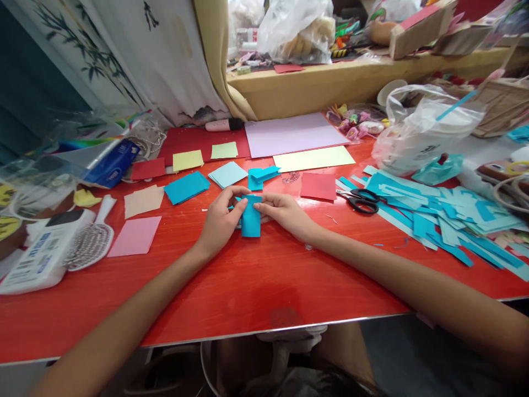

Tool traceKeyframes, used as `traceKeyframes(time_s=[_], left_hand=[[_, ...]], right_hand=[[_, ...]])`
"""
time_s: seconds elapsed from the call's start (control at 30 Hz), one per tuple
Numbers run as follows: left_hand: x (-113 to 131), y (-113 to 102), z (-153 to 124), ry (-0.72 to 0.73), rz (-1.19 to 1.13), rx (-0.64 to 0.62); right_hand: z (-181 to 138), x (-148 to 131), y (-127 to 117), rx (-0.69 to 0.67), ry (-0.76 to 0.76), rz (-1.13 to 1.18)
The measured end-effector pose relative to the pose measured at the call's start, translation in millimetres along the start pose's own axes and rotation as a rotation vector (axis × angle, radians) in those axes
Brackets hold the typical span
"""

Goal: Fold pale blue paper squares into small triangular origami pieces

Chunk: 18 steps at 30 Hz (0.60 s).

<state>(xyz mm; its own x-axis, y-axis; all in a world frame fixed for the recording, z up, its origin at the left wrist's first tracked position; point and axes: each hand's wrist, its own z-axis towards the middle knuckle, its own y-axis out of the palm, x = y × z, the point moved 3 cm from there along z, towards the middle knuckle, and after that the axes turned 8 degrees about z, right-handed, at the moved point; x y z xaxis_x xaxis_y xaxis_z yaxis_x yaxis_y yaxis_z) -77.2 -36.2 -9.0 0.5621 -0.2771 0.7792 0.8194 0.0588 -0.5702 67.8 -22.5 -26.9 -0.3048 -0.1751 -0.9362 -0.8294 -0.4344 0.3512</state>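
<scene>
A small blue piece of folded paper [251, 219] is held up over the red table between my two hands. My left hand [223, 218] pinches its left edge with thumb and fingers. On the other side, the thumb and fingers of my right hand [287, 215] are closed on its right edge. Just behind lie folded blue paper pieces [263, 175]. A light blue paper stack [228, 174] and a darker blue paper stack [187, 187] rest beyond my left hand. Past my right hand is a red paper square [318, 186].
Black-handled scissors [362, 201] lie right of the red square, beside a heap of blue paper strips [450, 212]. At left are a pink paper square [135, 236], a hairbrush [93, 242] and a white box [45, 251]. A lilac sheet [293, 135] lies at the back.
</scene>
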Motion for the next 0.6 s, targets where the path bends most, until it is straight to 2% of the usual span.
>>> traceKeyframes(time_s=[0.17,0.33,0.6], left_hand=[[-4,-2,7,-0.030,0.012,0.012],[-9,-1,11,-0.129,-0.037,-0.094],[-8,-5,12,-0.062,-0.033,-0.036]], right_hand=[[0,-1,-1,0.013,-0.034,-0.003],[-1,-4,-3,0.063,-0.079,-0.076],[0,-2,-2,0.035,-0.030,-0.038]])
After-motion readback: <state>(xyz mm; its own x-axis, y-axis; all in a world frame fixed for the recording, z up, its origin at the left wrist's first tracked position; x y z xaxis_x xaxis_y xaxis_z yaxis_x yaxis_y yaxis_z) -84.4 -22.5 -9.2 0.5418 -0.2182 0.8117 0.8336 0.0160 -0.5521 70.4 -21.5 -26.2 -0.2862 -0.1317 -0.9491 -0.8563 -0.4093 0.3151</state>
